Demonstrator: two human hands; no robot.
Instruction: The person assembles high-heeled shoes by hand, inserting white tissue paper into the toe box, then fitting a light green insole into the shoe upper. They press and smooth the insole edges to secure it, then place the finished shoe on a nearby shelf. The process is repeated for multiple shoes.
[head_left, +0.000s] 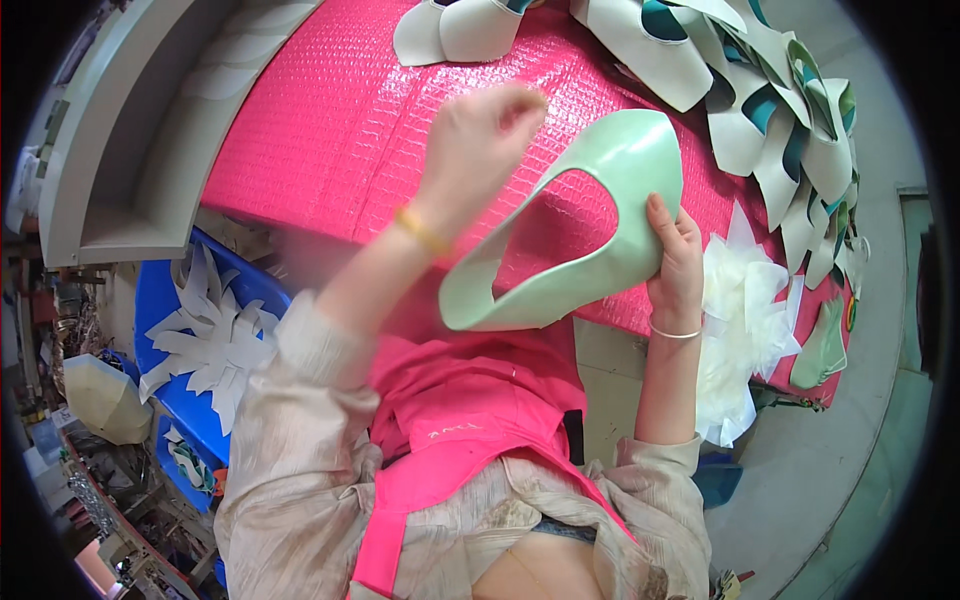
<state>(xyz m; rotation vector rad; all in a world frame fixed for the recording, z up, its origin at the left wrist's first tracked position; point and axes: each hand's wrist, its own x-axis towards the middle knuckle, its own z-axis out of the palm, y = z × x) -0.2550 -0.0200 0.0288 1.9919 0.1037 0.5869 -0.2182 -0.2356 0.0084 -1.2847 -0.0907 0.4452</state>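
My right hand (677, 252) grips a light green shoe upper (640, 150) by its right side, thumb on the outer face. The upper has a large oval opening and hangs tilted above the near edge of the pink-covered table (330, 130). My left hand (485, 135), with a yellow band on the wrist, is raised over the table, left of the upper and apart from it. Its fingers are curled together and a little blurred by motion. Whatever they may hold is hidden.
White shoe uppers with teal lining (760, 130) pile along the far right edge; more uppers (470, 30) lie at the back. Thin whitish sheets (745, 310) and a green piece (823, 345) lie at right. A blue bin (155, 310) holds white cut pieces beneath a grey shelf (130, 130).
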